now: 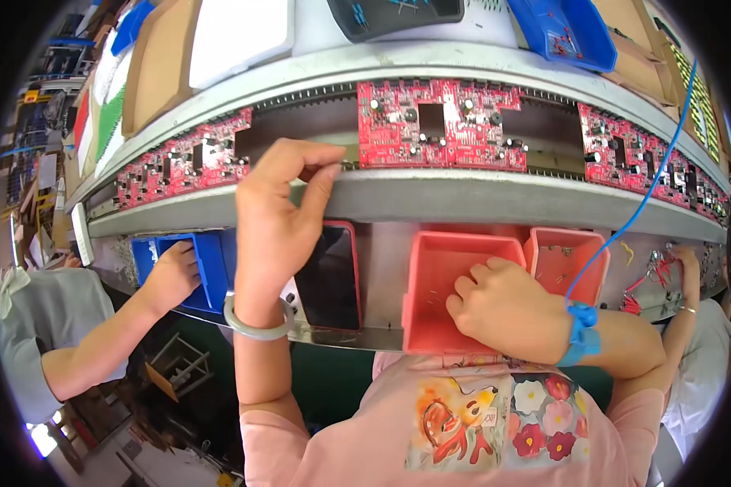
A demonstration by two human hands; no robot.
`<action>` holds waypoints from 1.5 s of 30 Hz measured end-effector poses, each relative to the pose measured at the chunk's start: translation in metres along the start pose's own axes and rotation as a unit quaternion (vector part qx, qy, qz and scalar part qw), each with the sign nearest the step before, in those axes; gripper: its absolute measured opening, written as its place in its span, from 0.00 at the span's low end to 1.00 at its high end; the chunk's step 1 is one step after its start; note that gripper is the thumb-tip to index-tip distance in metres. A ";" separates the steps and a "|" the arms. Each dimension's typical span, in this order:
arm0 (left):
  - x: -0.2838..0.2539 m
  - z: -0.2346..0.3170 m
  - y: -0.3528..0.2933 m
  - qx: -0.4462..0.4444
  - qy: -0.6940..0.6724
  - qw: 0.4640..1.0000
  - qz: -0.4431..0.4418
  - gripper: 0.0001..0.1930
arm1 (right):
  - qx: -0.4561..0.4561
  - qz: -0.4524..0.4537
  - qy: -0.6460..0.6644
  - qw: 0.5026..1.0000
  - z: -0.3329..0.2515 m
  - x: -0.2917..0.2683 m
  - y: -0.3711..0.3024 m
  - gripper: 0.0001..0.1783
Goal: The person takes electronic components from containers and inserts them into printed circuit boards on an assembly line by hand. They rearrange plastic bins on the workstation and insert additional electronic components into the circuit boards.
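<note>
Assembly-line desk, conveyor rail curving across. Red circuit board (440,123): on the rail, long axis along it, lying just right of and above the left hand (278,215), the nearer hand; its fingers (321,183) pinch something too small to tell. Right hand (508,308): fingers curled inside a red bin (430,280). Dark phone (330,276) between the hands.

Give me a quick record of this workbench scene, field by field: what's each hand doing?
Left hand: raised to the conveyor rail, fingers pinched at its edge; whether it holds anything, unclear
Right hand: reaching into the red bin
Right wrist: blue strap with a blue cord
Straight ahead: red circuit board
Beside left hand: dark phone
Far left: another person's hand in a blue bin
</note>
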State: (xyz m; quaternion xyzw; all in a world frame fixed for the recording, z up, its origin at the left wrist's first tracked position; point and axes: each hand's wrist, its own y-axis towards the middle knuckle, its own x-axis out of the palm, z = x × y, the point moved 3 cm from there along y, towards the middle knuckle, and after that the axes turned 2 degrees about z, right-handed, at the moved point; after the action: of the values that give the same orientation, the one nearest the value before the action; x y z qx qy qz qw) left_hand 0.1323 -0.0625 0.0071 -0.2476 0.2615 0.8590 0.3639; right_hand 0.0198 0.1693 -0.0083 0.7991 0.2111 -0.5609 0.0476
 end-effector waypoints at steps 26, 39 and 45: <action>0.033 -0.002 0.023 0.028 0.088 0.993 -0.077 0.15 | -0.030 -0.010 -0.047 0.998 -0.008 0.014 0.010 0.06; 0.039 0.012 0.016 0.162 0.221 0.958 -0.089 0.09 | -0.067 0.020 -0.038 0.997 0.004 -0.010 0.007 0.07; 0.041 0.006 0.004 0.090 0.163 0.981 -0.047 0.08 | -0.038 -0.012 0.028 0.999 0.007 -0.034 0.004 0.10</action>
State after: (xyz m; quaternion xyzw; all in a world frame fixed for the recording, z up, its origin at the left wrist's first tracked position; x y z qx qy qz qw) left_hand 0.1027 -0.0415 -0.0126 -0.3630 0.3814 0.7618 0.3774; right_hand 0.0060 0.1543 0.0194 0.8095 0.2430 -0.5305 0.0654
